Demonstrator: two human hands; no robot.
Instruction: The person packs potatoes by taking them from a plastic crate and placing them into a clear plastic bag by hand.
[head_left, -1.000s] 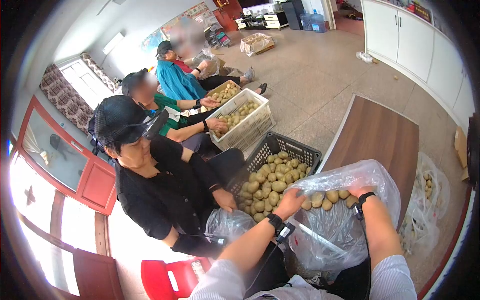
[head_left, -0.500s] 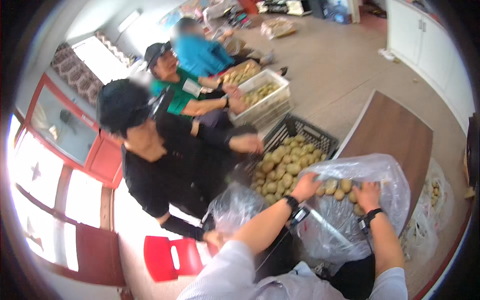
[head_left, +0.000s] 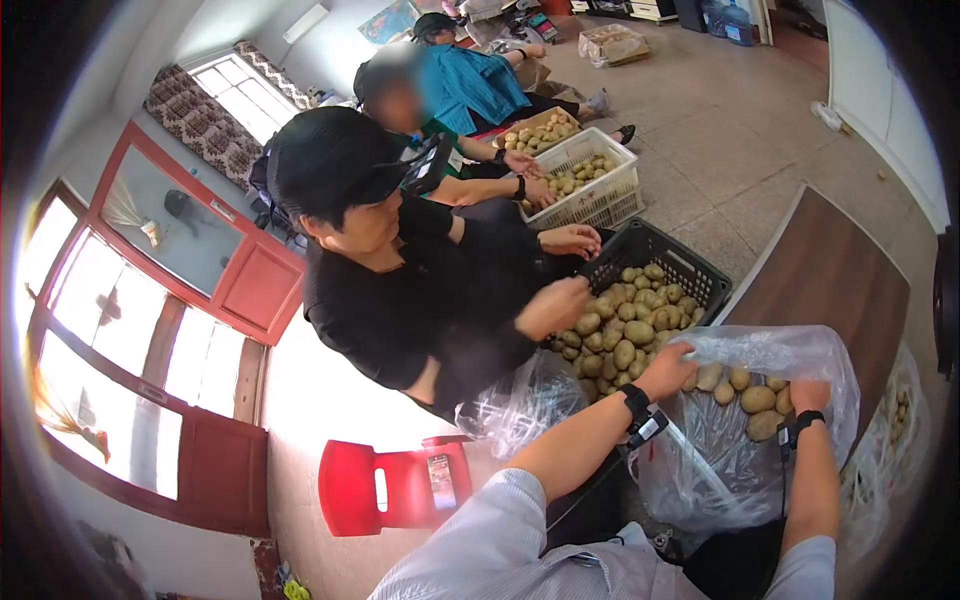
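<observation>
A clear plastic bag (head_left: 705, 475) lies open in front of me, with several potatoes (head_left: 758, 399) inside near its far side. My left hand (head_left: 665, 372) is closed on the bag's left rim, beside the black crate. On the right, my right hand (head_left: 810, 396) is closed at the bag's other edge, next to the potatoes; the film partly hides its fingers. The black crate (head_left: 712, 277), full of loose potatoes (head_left: 625, 330), stands just beyond my left hand.
A person in black (head_left: 420, 290) sits to the left, hands over the crate. Farther back, other people sit by a white crate (head_left: 610, 205) of potatoes. A brown board (head_left: 835, 270) leans at right, beside another plastic bag (head_left: 890, 460). A red chair (head_left: 400, 490) holds a phone.
My right hand has gone from lying over the potatoes to the bag's right edge. My left hand stays at the left rim. The person in black now has both hands by the crate.
</observation>
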